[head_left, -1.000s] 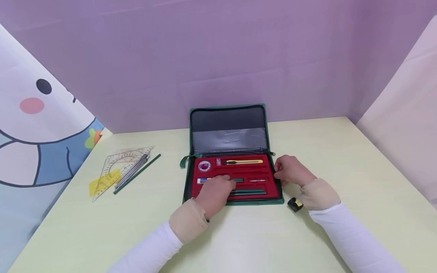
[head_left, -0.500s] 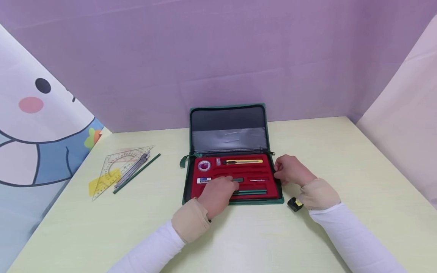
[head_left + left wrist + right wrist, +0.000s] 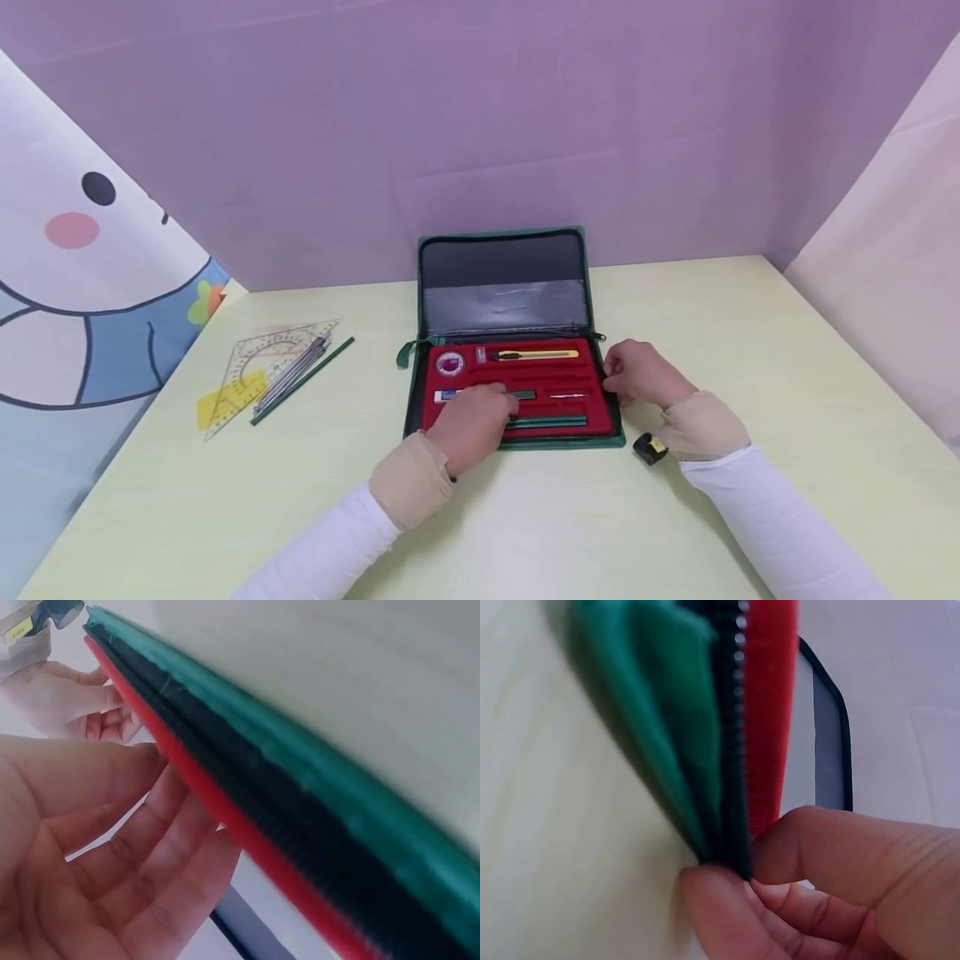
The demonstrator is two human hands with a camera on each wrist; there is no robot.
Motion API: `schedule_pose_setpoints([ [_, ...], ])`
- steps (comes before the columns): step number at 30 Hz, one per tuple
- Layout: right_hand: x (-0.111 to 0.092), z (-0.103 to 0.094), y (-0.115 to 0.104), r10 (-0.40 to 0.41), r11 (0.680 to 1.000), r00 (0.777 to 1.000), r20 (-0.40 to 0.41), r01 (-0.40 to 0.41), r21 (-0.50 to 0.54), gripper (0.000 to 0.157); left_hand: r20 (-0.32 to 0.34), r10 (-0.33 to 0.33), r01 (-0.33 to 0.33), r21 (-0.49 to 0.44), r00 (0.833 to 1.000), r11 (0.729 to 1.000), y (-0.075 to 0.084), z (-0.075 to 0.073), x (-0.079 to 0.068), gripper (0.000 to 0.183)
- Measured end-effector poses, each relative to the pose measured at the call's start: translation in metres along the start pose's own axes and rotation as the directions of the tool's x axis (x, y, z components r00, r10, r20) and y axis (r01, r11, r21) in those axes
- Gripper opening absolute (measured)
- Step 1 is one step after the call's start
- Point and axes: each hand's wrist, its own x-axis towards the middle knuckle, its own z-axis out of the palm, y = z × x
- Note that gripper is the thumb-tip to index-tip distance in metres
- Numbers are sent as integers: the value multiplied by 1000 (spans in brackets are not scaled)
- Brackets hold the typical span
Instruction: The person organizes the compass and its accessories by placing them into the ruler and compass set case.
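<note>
A green zip-up drawing set case (image 3: 501, 250) lies open, its red tray (image 3: 600, 421) towards me. My left hand (image 3: 471, 423) is over the tray's front left, fingers bent down at the pencil slots. In the left wrist view its fingertips go behind the tray's red edge; I cannot tell whether they hold anything. Green pencils (image 3: 551, 422) and a short green piece (image 3: 523, 395) show beside it, and a white-and-blue eraser (image 3: 447, 396) partly behind it. My right hand (image 3: 641, 373) pinches the case's right edge between thumb and forefinger (image 3: 802, 840).
A yellow cutter (image 3: 551, 355) and a round purple-centred piece (image 3: 450, 364) sit in the tray. Left on the table lie a clear set square (image 3: 288, 335), a yellow template (image 3: 217, 408), grey pens (image 3: 288, 379) and a green pencil (image 3: 322, 368). A small black object (image 3: 649, 448) is near my right wrist.
My left hand shifted slightly right over the tray, then back left to about where it was. My right hand stays at the case's right edge. The loose things have not moved.
</note>
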Motion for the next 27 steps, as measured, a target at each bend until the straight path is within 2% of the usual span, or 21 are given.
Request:
schedule_pose_setpoints([
  [4,0,0,1,-1,1000,1000,1,1,7,7,-52,-31,30,-31,998,999,-13,-11,-6,19],
  [7,0,0,1,5,1000,1000,3,-5,13,8,-113,-88,84,-40,990,996,-30,-24,-14,9],
  [10,-1,0,0,5,1000,1000,2,-5,13,8,-174,-139,133,-45,975,990,-54,-33,-25,6],
  [14,0,-1,-1,-5,1000,1000,-3,5,3,8,-217,-208,201,-57,954,978,-92,-44,-44,10],
  [19,0,-2,-1,-5,1000,1000,2,5,9,8,-174,-330,322,-72,928,944,-135,-54,-66,13],
  [23,-1,-1,-2,-3,1000,1000,5,3,11,8,-109,-411,408,-50,905,912,-166,-54,-77,13],
  [27,0,-1,-1,5,1000,1000,8,-5,18,7,-30,-499,499,-13,866,867,-191,-49,-87,16],
])
